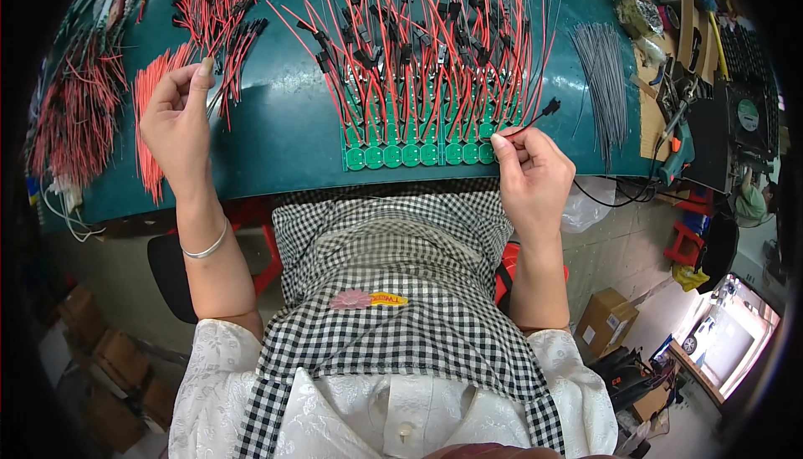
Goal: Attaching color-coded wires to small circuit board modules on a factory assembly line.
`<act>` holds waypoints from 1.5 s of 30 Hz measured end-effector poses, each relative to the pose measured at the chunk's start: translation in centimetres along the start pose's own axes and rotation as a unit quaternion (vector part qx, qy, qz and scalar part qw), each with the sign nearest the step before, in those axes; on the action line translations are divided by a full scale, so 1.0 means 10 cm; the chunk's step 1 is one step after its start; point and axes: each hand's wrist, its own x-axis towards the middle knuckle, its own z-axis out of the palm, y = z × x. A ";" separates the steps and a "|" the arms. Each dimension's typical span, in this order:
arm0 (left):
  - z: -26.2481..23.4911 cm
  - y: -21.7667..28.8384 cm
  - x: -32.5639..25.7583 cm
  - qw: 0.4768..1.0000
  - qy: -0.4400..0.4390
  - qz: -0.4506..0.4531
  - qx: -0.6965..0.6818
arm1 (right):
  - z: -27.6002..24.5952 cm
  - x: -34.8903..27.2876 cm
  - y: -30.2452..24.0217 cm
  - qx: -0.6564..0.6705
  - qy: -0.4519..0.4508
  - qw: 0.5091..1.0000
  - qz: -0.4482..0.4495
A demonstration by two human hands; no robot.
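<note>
My right hand [536, 176] is closed at the front right corner of a panel of round green circuit boards [386, 156]. From its fingertips a wire lead with a black plug [550, 107] sticks out to the right. Many red and black wires [435, 28] with black plugs rise from the boards behind. My left hand [179, 116] is raised at the left, thumb and forefinger pinched together; what they hold, if anything, I cannot make out. Just beside it lie a fan of plain red wires [149, 158] and a heap of wire leads with black plugs [219, 7].
All this lies on a dark green table [276, 137]. A bundle of grey wires [604, 91] lies at the right, another red-and-black wire heap [79, 112] at the far left. A green-handled tool [679, 153] hangs by the right edge. A cardboard box [606, 323] stands on the floor.
</note>
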 end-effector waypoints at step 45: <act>0.59 0.95 -1.27 0.662 -0.531 -0.357 -0.390 | -0.18 -0.17 -0.32 0.375 -0.216 0.900 -0.059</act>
